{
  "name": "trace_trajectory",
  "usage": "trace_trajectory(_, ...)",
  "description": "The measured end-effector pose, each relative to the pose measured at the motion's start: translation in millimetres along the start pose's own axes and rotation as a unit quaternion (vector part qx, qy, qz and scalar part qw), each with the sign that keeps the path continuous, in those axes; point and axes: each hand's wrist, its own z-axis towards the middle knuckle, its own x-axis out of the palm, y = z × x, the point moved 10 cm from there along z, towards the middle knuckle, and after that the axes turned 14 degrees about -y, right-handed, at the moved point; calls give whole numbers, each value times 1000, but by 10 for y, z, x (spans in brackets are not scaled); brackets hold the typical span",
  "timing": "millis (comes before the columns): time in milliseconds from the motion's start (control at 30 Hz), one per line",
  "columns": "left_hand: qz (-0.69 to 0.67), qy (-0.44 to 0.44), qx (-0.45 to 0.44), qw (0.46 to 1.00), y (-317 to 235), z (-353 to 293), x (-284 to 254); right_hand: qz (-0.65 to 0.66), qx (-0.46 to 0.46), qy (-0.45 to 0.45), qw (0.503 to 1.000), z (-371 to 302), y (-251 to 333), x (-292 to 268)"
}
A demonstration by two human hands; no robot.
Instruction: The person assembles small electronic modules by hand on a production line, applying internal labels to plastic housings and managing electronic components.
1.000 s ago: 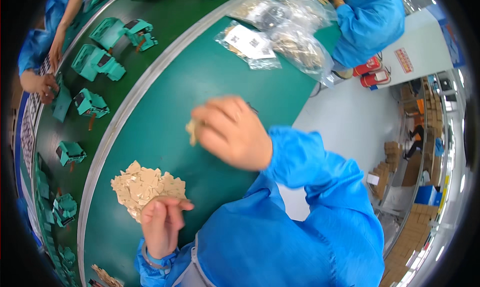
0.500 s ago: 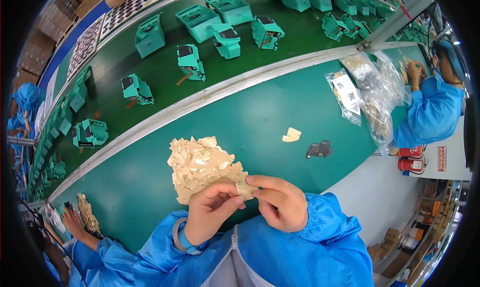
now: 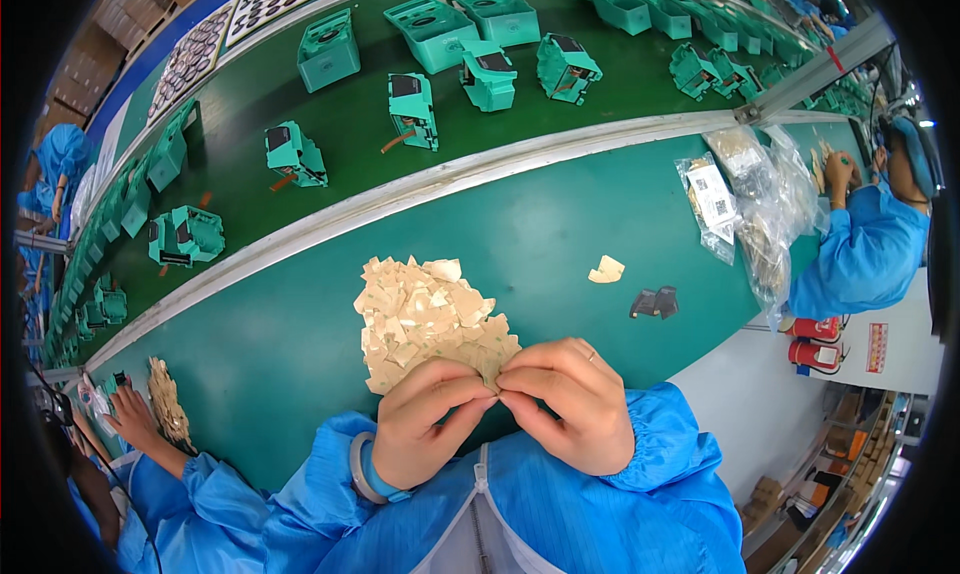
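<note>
My left hand [image 3: 425, 419] and my right hand [image 3: 565, 402] meet at the fingertips, close in front of my body. Both are closed in a pinch on a small tan sheet piece [image 3: 493, 381], mostly covered by the fingers. Just beyond them a heap of similar thin tan pieces [image 3: 425, 309] lies on the green table [image 3: 540, 214]; its near edge reaches my left fingers. To the right lie a single tan piece [image 3: 607, 269] and some small black pieces [image 3: 655, 302].
Past a metal rail [image 3: 400, 206], green plastic housings [image 3: 412, 109] stand on a dark green surface. Clear plastic bags [image 3: 765, 214] lie at the right, near a co-worker in a blue sleeve [image 3: 850, 259]. Another person's hand [image 3: 140, 419] is at the left beside a smaller tan pile [image 3: 170, 404].
My fingertips have drawn together over the tan piece, which showed more before. My right hand's fingers have turned downward. The whole scene has shifted slightly right in the picture.
</note>
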Motion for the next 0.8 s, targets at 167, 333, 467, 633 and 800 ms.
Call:
trace_trajectory(167, 5, -4, 10, 1000, -20, 3, -12, -6, -16, 27, 999, 28, 20, 19)
trace_trajectory(333, -28, -11, -37, 999, 56, -13, 12, 22, 1, 26, 999, 34, 21, 20)
trace_trajectory(467, -41, -13, -35, 998, 58, -3, 43, 31, 17, 26, 999, 5, -38, 19)
trace_trajectory(633, -49, -21, -59, 997, 126, -18, 49, 35, 32, 26, 999, 17, -78, 22)
trace_trajectory(800, -47, -6, -79, 996, 190, -34, 74, 41, 62, 29, 997, -8, -178, 75)
